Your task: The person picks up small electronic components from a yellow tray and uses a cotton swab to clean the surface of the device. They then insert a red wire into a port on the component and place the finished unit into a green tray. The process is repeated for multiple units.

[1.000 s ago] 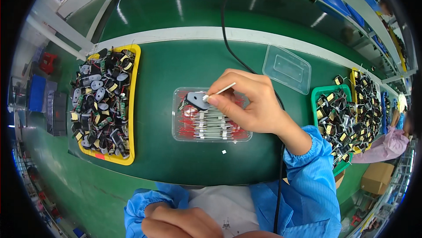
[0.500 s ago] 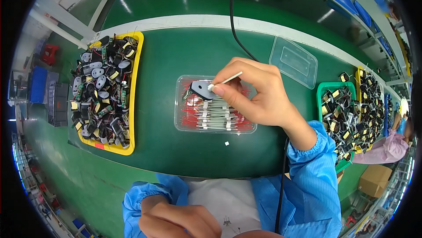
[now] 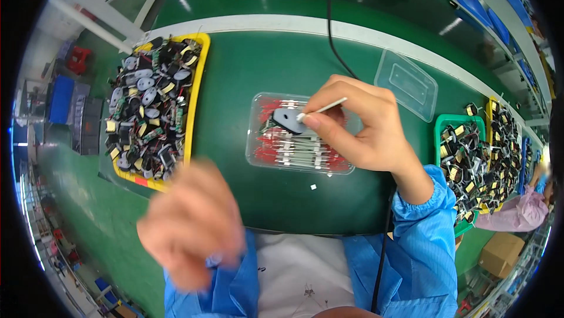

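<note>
Left hand [image 3: 191, 224] has risen to eight o'clock of clear box [image 3: 251, 136]; blurred, grip unreadable. Right hand [image 3: 364, 127]: fingers pinching pale stick [image 3: 331, 105] against grey-black part [image 3: 288, 121], over box's eleven o'clock. Part probably light, stiff, slick; best held by rim.

I see a good lane of table [image 3: 228, 77] between the yellow tray [image 3: 201, 94] on the left and the clear box [image 3: 249, 133], reaching the far ledge [image 3: 264, 22]. The left hand [image 3: 191, 227], a blur, hangs before the tray's near right corner; its height I can't judge. Over the box, the right hand [image 3: 358, 124], pinching a white stick [image 3: 333, 105], and the grey part [image 3: 286, 119] hinder any descent; its near left is more open. Rightward, the cable [image 3: 335, 47] crosses between box and lid [image 3: 405, 86], and only a slim gap separates wrist from green tray [image 3: 439, 141].
</note>
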The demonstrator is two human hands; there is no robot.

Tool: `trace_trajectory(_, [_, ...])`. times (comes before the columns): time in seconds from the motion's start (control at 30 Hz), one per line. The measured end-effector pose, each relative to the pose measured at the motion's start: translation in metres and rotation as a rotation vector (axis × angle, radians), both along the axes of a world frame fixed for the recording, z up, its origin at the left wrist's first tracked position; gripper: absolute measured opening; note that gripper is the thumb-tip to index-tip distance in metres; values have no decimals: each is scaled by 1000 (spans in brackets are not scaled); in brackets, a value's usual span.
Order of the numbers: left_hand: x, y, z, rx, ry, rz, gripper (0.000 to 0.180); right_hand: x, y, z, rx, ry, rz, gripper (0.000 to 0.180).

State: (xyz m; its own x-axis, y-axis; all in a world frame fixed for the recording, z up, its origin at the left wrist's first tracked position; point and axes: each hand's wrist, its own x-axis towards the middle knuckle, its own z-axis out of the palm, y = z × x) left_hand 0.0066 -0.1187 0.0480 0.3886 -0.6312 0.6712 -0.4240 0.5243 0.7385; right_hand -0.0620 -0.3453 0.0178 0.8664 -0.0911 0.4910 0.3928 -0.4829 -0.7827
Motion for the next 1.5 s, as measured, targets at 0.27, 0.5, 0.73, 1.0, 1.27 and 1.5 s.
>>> trace_trajectory(0.27, [20,-28,-17,413,-335,460,60,-9,14,14,-32,-166,157,16])
trace_trajectory(0.5, [28,-34,-49,294,-330,400,41,-2,19,3,-79,-182,102,16])
trace_trajectory(0.73, [26,-40,-52,295,-417,423,39,2,20,-4,-106,-259,63,16])
trace_trajectory(1.0, [18,-43,-52,307,-414,515,35,-4,26,-7,-64,-109,-26,11])
trace_trajectory(1.27, [17,-46,-60,293,-158,397,34,1,25,-8,-53,-110,-29,8])
trace_trajectory(1.5, [23,-43,-65,382,-198,397,38,7,20,-19,318,70,174,28])
